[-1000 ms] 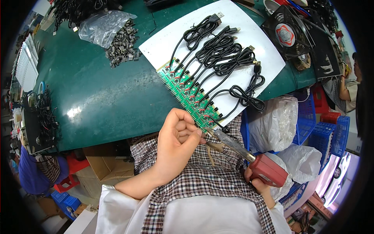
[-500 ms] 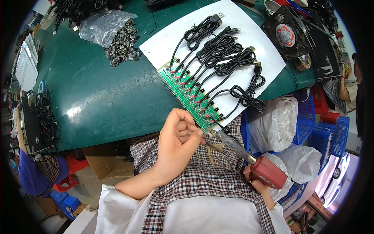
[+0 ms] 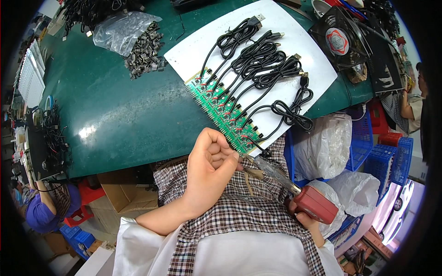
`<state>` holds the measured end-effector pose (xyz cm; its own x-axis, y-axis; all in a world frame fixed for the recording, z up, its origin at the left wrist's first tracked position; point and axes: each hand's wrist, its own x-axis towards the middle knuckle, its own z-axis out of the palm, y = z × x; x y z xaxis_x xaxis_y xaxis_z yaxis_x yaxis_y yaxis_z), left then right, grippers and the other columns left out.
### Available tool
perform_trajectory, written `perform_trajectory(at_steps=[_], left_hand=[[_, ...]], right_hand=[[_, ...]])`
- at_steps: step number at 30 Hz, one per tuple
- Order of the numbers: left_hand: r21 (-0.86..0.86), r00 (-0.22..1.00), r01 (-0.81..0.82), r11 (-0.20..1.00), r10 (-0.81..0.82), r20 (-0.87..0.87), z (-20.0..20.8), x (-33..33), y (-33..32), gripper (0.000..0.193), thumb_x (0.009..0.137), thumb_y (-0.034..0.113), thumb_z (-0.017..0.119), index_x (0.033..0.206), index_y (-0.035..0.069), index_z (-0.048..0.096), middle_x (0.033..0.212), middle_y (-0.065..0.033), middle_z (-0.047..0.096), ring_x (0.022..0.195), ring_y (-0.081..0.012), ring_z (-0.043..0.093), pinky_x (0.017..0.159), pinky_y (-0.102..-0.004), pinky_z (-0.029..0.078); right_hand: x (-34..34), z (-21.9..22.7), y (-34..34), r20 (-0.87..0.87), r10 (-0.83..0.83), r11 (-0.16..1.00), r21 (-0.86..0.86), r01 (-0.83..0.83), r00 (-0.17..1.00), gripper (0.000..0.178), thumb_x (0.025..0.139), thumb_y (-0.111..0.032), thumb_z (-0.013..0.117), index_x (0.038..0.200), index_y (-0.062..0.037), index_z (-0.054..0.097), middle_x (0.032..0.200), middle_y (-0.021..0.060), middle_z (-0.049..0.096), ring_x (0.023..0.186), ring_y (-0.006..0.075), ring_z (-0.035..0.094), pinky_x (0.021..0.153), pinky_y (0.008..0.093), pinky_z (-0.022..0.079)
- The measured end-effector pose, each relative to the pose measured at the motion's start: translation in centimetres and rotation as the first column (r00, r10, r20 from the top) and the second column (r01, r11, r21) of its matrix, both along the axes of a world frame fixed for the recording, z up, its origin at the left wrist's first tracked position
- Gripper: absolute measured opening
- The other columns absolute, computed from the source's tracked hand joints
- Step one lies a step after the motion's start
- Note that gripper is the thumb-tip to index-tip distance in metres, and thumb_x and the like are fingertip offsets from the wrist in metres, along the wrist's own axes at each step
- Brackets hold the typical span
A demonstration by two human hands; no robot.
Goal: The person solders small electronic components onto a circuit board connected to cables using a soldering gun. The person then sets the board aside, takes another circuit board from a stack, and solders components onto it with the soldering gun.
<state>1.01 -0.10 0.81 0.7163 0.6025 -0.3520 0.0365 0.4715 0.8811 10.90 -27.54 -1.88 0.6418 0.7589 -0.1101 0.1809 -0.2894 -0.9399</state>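
My left hand (image 3: 208, 177) is closed in a pinch at the near corner of a green circuit board strip (image 3: 220, 112). Whatever its fingertips hold is hidden. My right hand (image 3: 307, 221) grips a soldering iron (image 3: 316, 204) by its red handle. The iron's metal shaft points up and left, and its tip lies at the board's near end, close to my left fingertips. Several coiled black USB cables (image 3: 262, 62) run from the board, with short red wires at their joints. Board and cables rest on a white sheet (image 3: 301, 39).
A green table (image 3: 115, 117) carries a pile of small metal parts (image 3: 146, 53), a clear plastic bag (image 3: 123, 33) and a black fan (image 3: 338, 41). Blue baskets (image 3: 361, 138) with plastic bags stand at the right. Co-workers sit at both sides, one in purple (image 3: 41, 214) at left.
The soldering iron has shifted very slightly left and down at its handle. My left hand keeps its place. At far left, the co-worker in purple has moved an arm and leaned.
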Motion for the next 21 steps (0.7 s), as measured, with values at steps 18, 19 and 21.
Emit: perform_trajectory(at_steps=[18,19,21], left_hand=[[-0.002,1.000,0.015,1.000,-0.015,-0.003,0.1,-0.1,0.1,0.018,0.081,-0.007,0.048,0.090,0.004,0.037,0.080,-0.0082,0.054,0.071,-0.0113,0.056,0.063,-0.0241,0.051],[0.000,1.000,0.021,1.000,-0.021,-0.005,0.1,0.0,0.1,0.018,0.082,-0.007,0.048,0.090,0.003,0.037,0.080,-0.0082,0.054,0.071,-0.0116,0.056,0.064,-0.0240,0.051],[0.020,0.999,0.038,0.999,-0.037,-0.019,0.1,-0.1,0.3,0.018,0.082,-0.007,0.047,0.092,0.003,0.037,0.081,-0.0082,0.054,0.071,-0.0119,0.056,0.065,-0.0243,0.050]], right_hand=[[-0.1,0.2,-0.4,-0.103,0.019,0.999,-0.036,-0.023,0.994,0.051,0.067,-0.030,0.074,0.096,0.0078,0.056,0.082,0.0121,0.064,0.064,0.0197,0.061,0.057,0.0264,0.047],[0.0,0.4,0.0,-0.102,0.019,0.999,-0.034,-0.023,0.995,0.051,0.067,-0.030,0.074,0.096,0.0078,0.056,0.082,0.0121,0.064,0.064,0.0197,0.061,0.057,0.0264,0.047],[0.0,1.2,1.5,-0.452,-0.004,0.979,0.181,0.096,0.892,0.049,0.069,-0.027,0.074,0.098,0.0073,0.053,0.082,0.0143,0.063,0.060,0.0172,0.058,0.052,0.0256,0.044]])
